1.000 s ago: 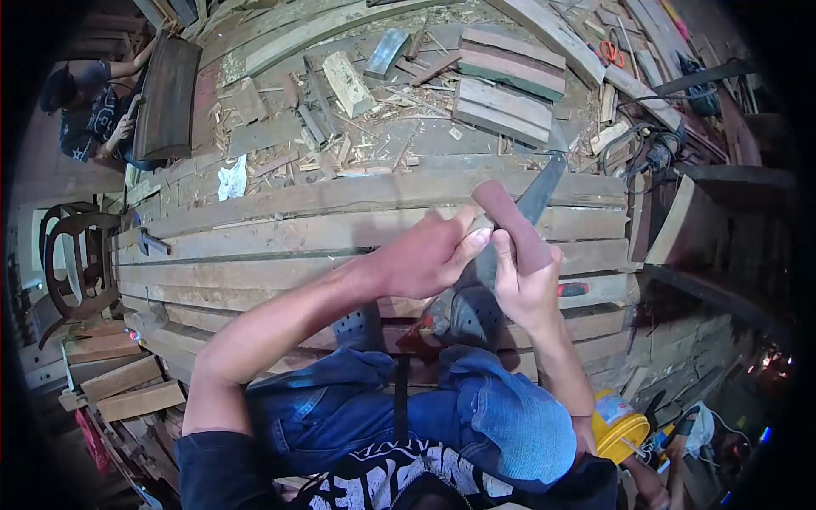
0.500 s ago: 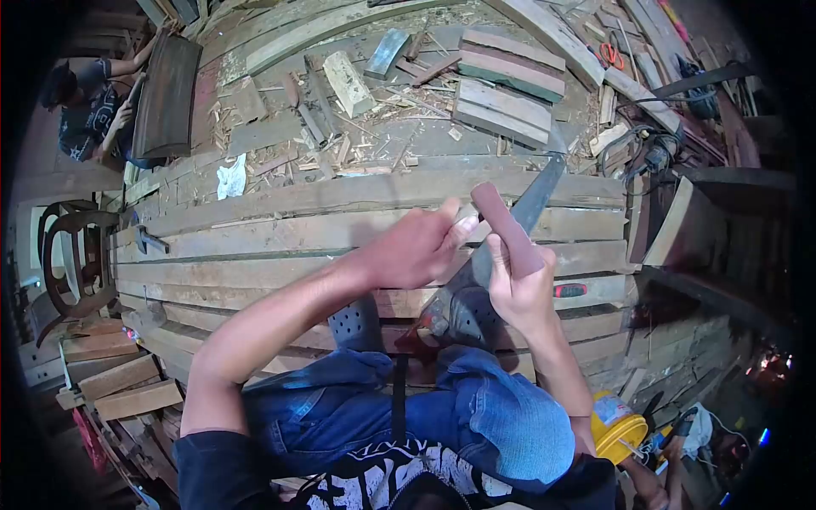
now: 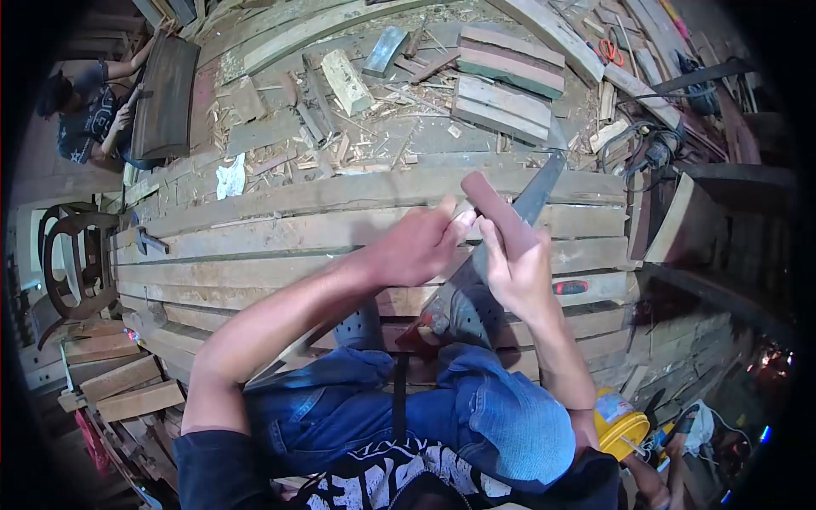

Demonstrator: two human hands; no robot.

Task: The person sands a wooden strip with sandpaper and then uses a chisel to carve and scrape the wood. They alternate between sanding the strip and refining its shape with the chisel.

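Observation:
My right hand [image 3: 518, 276] is closed round the lower end of a reddish-brown strip [image 3: 500, 212] that looks like sandpaper. The strip slants up to the left, its far end free. My left hand [image 3: 418, 245] is in a closed pinch close beside it. A small pale piece shows at its fingertips, too small and blurred to name. Beneath my hands a handsaw [image 3: 538, 189] lies across the planks, its blade pointing away and its reddish handle between my feet. A red-and-black tool handle [image 3: 570, 288] lies right of my right hand.
Wooden planks [image 3: 280, 234] form the floor, with a hammer [image 3: 151, 241] at the left. Ahead lie stacked boards [image 3: 510, 64], wood chips and orange-handled scissors [image 3: 609, 53]. A yellow bucket [image 3: 625, 432] stands at lower right. A person [image 3: 89, 115] handles a dark panel at upper left.
My right hand has moved slightly up and left with the reddish-brown strip, which now leans further left. My left hand has hardly moved.

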